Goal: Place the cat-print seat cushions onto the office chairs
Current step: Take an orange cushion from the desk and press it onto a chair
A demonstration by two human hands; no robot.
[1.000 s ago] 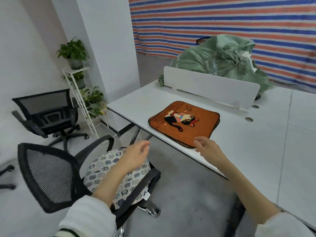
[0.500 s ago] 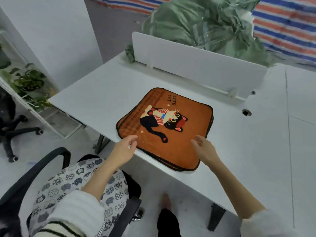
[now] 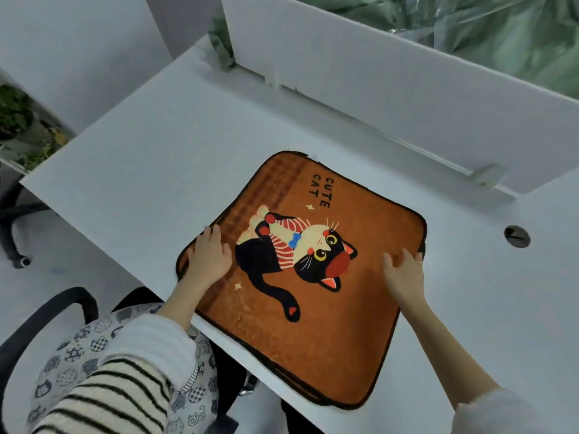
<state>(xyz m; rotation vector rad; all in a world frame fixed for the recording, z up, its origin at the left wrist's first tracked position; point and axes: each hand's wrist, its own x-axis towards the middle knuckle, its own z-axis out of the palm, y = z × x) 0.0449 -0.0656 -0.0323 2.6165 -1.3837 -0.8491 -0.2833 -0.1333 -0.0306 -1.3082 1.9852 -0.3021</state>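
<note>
An orange seat cushion (image 3: 313,324) printed with a black cat and "CUTE CAT" lies on the white desk (image 3: 141,170), its near corner over the desk edge. More cushion edges show beneath it, so it tops a small stack. My left hand (image 3: 209,255) rests flat on its left edge, fingers spread. My right hand (image 3: 404,274) lies on its right side, fingers apart, a ring on one finger. Neither hand is closed around the cushion. At the lower left an office chair (image 3: 47,311) carries a grey-white cat-print cushion (image 3: 72,364), partly hidden by my striped sleeve.
A white divider panel (image 3: 391,89) runs along the back of the desk, with green sacking (image 3: 501,36) behind it. A cable hole (image 3: 517,236) sits at the right. Potted plants (image 3: 22,126) and another chair's base (image 3: 15,242) are at the far left on the floor.
I have leaned in over the desk. Both hands moved forward from the cushion's near edge onto its top, left hand at the left edge, right hand at the right side.
</note>
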